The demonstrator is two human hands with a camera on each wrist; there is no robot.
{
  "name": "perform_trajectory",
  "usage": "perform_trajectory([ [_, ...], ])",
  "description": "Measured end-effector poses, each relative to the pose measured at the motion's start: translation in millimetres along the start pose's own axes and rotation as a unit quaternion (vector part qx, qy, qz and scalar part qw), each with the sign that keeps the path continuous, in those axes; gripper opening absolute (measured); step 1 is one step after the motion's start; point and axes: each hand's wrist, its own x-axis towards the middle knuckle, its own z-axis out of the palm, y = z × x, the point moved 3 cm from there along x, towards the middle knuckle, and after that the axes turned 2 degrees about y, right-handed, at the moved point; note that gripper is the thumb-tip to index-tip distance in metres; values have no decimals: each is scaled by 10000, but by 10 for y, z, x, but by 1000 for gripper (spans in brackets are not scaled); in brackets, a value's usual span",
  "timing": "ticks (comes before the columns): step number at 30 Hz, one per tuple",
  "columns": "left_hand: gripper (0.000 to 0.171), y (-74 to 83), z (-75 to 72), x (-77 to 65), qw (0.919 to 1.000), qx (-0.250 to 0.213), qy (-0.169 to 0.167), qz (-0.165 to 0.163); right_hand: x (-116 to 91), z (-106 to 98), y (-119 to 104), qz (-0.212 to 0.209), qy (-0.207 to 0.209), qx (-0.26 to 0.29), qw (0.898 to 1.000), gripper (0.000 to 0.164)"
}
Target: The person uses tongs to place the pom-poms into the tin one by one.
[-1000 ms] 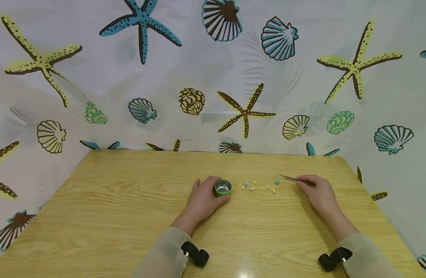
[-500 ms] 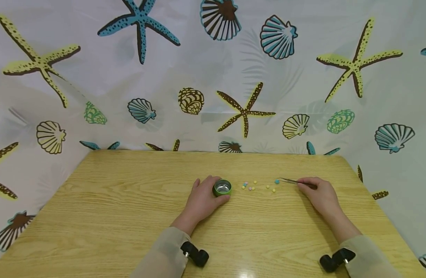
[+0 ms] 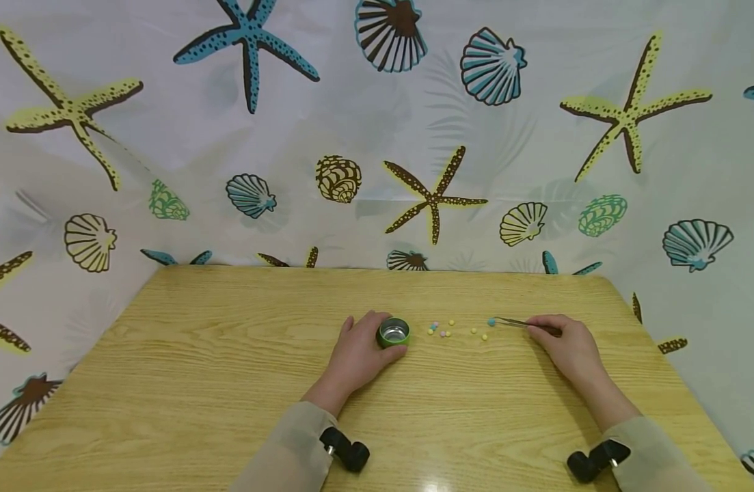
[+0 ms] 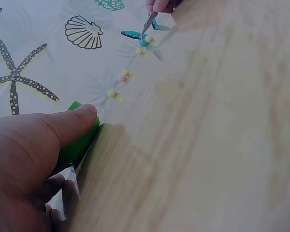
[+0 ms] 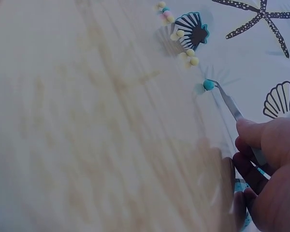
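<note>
My left hand (image 3: 359, 350) curls round a small green round tin (image 3: 394, 333), which stands upright on the table with its silvery inside showing. In the left wrist view the thumb presses along the green wall (image 4: 79, 145) of the tin. My right hand (image 3: 564, 344) pinches a pair of metal tweezers (image 3: 524, 322) that point left. Their bent tips are at a blue bead (image 3: 491, 322); in the right wrist view the tips meet the top and side of this blue bead (image 5: 209, 85). Between tin and tweezers lie several small yellow, pink and blue beads (image 3: 442, 334).
The wooden table (image 3: 229, 383) carries all of this. Behind it hangs a white cloth (image 3: 352, 123) printed with shells and starfish. Two yellow beads (image 3: 485, 337) lie close to the left of the tweezer tips. A black wrist camera (image 3: 346, 449) sits on each sleeve.
The tweezers have come down and slightly toward me, from beyond the blue bead onto it. That bead has shifted very slightly right. My left hand and the tin have stayed put.
</note>
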Motion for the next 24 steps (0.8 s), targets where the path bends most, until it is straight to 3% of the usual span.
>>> perform_trajectory([
  [24, 62, 12, -10, -7, 10000, -9, -22, -11, -23, -15, -27, -87, 168, 54, 9998, 32],
])
